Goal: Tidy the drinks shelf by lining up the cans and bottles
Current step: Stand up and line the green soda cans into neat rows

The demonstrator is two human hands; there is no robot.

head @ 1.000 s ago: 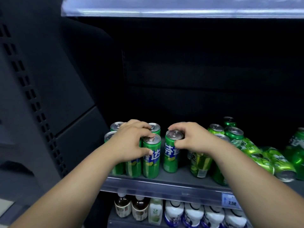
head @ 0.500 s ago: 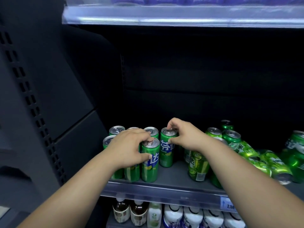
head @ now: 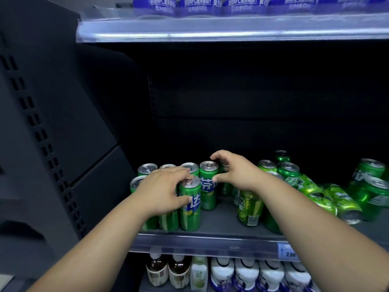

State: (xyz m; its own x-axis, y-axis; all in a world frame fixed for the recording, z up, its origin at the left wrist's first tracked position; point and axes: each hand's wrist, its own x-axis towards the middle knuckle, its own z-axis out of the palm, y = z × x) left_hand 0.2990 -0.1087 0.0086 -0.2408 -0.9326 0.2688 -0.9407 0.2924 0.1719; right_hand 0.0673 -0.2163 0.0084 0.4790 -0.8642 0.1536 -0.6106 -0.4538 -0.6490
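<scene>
Slim green cans stand in a tight cluster at the left of the grey shelf (head: 219, 224). My left hand (head: 162, 190) lies over the cluster. Its fingers sit on the top of the front green can (head: 190, 209) and its thumb presses that can's side. Just behind and to the right stands another green can (head: 207, 186). My right hand (head: 237, 173) hovers beside it in a loose curve, thumb tip at its side, forefinger lifted clear of its top. A can behind it is mostly hidden by that hand.
Right of my arms, upright green cans (head: 288, 173) stand scattered and two cans (head: 328, 199) lie on their sides. A yellow-green can (head: 250, 207) stands under my right wrist. Blue-labelled bottles (head: 200, 3) line the shelf above, tea and white bottles (head: 246, 272) the one below.
My right hand carried the can back and left against the cluster, then loosened off its top. My left hand stayed on the front can. The view tilted upward.
</scene>
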